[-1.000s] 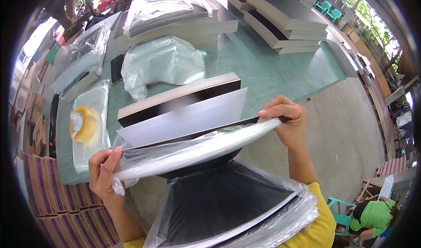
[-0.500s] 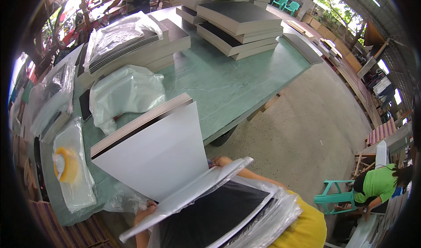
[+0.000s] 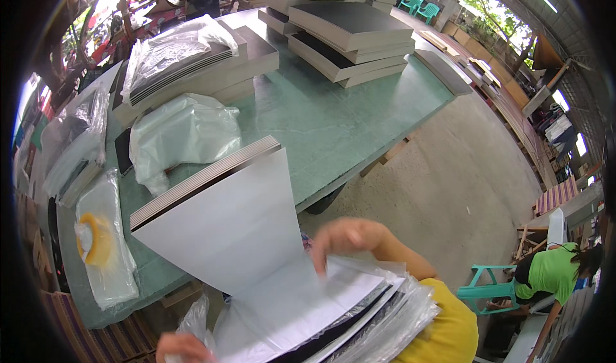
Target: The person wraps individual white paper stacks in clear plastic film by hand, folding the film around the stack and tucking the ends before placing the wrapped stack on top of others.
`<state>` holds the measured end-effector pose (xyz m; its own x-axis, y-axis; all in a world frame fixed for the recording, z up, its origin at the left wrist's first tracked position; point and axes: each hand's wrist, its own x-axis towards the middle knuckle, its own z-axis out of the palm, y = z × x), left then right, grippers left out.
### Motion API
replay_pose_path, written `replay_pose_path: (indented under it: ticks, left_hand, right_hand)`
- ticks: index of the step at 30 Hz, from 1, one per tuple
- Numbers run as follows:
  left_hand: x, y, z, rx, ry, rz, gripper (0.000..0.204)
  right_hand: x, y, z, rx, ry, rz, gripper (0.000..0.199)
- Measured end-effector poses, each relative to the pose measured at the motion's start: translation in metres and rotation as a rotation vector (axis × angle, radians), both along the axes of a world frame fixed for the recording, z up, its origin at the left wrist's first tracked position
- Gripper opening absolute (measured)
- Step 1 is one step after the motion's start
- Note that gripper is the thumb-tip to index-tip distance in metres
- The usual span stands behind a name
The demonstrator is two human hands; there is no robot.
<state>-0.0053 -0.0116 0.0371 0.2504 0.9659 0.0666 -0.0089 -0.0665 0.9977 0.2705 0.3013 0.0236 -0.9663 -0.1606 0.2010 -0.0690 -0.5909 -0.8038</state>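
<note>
Item: white board sheets point(image 3: 301, 305), flat and stiff with dark edges, part-sleeved in a clear plastic bag point(image 3: 391, 328). Location: held low against the person's body, just off the near edge of the tabletop point(image 3: 333, 132).

Progress, as judged: bagging of this bundle is under way, not finished. The sheets sit partly inside the clear film, with their upper ends showing bare and white; the mouth of the bag looks open and unsealed.

Right hand point(image 3: 350, 238): resting on the top edge of the bundle, fingers curled down over the sheets and film; motion blur hides whether they pinch the plastic or only press on it. Left hand point(image 3: 183, 347): at the lower corner, mostly cut off by the frame edge; its fingers' grip cannot be told.

Awaiting, by the look of it: an unbagged stack of like boards point(image 3: 212, 199) standing tilted on the tabletop just beside the bundle; loose empty bags point(image 3: 183, 132) behind it.

Done, by the look of it: one wrapped pile point(image 3: 173, 58) at the far left. Bare stacks point(image 3: 350, 33) lie farther back. Also present: yellow tape roll in a bag point(image 3: 96, 241).
</note>
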Motion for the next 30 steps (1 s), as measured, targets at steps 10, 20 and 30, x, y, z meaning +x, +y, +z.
replay_pose_path:
  ticks: [10, 20, 30]
  left_hand:
    - [0.058, 0.083, -0.129, -0.689, 0.365, 0.136, 0.026]
    - [0.045, 0.139, 0.026, 0.132, -0.059, 0.648, 0.034]
    - [0.016, 0.096, 0.003, -0.082, 0.084, 1.012, 0.014]
  right_hand:
    - [-0.04, -0.024, -0.147, 0.977, -0.392, 0.403, 0.061]
    - [-0.105, -0.038, 0.034, 0.501, -0.169, -0.388, 0.021]
    - [-0.091, -0.035, -0.003, 0.808, -0.277, -0.161, 0.017]
